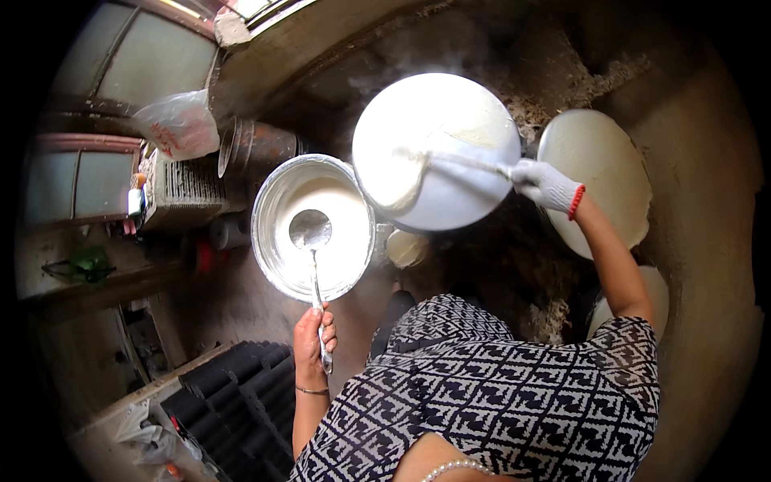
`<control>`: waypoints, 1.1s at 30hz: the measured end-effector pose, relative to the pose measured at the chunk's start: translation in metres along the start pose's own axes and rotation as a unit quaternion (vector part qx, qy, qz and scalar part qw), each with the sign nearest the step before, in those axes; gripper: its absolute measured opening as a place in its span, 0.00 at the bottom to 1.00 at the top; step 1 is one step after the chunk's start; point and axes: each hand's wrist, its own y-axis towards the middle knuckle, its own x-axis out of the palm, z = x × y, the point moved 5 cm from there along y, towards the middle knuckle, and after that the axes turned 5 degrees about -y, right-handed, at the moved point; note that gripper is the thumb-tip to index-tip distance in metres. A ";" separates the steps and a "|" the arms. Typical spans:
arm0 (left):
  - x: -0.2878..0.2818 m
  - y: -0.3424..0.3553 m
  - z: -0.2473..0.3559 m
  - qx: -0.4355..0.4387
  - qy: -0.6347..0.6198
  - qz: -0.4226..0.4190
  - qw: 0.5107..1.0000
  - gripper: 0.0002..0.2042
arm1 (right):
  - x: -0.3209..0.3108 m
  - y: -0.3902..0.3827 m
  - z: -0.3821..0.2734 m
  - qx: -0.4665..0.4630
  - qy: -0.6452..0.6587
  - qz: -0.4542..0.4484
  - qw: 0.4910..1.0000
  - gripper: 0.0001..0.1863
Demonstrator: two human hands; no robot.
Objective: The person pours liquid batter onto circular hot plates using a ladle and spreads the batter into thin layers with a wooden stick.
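Observation:
My bare left hand (pixel 309 337) is wrapped round the handle of a metal ladle (pixel 311 230). The ladle's round bowl is over a pale bucket (pixel 262 249) with creamy white liquid (pixel 315 191) inside. In a white knitted glove with a red cuff, my right hand (pixel 549 185) grips a long-handled tool (pixel 472 163). Motion smears the tool's far end, so its shape is unclear. It lies across a large round white pan (pixel 462 201), where a creamy layer covers part of the surface. Steam rises from the pan's far side.
Right of the pan is another round surface (pixel 596 181) with a pale layer; a third (pixel 642 297) is partly behind my arm. A rusty metal bucket (pixel 259 145) and a plastic bag (pixel 181 126) are at the left. Black ridged cylinders (pixel 241 394) are stacked lower left.

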 end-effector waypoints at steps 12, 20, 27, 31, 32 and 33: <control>-0.043 0.048 0.067 -0.007 0.095 -0.087 0.992 0.12 | 0.096 -0.066 -0.085 0.224 -0.174 0.244 0.927 0.09; -0.153 0.055 0.101 -0.022 0.083 -0.098 0.991 0.11 | 0.274 0.124 -0.171 0.338 0.353 0.388 0.781 0.14; -0.224 0.062 0.125 -0.006 0.062 -0.088 0.994 0.12 | 0.346 0.146 -0.192 0.380 0.556 0.495 0.550 0.13; -0.233 0.069 0.132 -0.010 0.045 -0.108 0.993 0.12 | 0.335 0.095 -0.187 0.358 0.568 0.513 0.534 0.11; -0.230 0.071 0.135 -0.012 0.048 -0.122 0.991 0.12 | 0.321 0.091 -0.182 0.388 0.424 0.540 0.615 0.09; -0.228 0.073 0.136 -0.016 0.050 -0.132 0.990 0.12 | 0.309 0.089 -0.187 0.386 0.244 0.553 0.696 0.07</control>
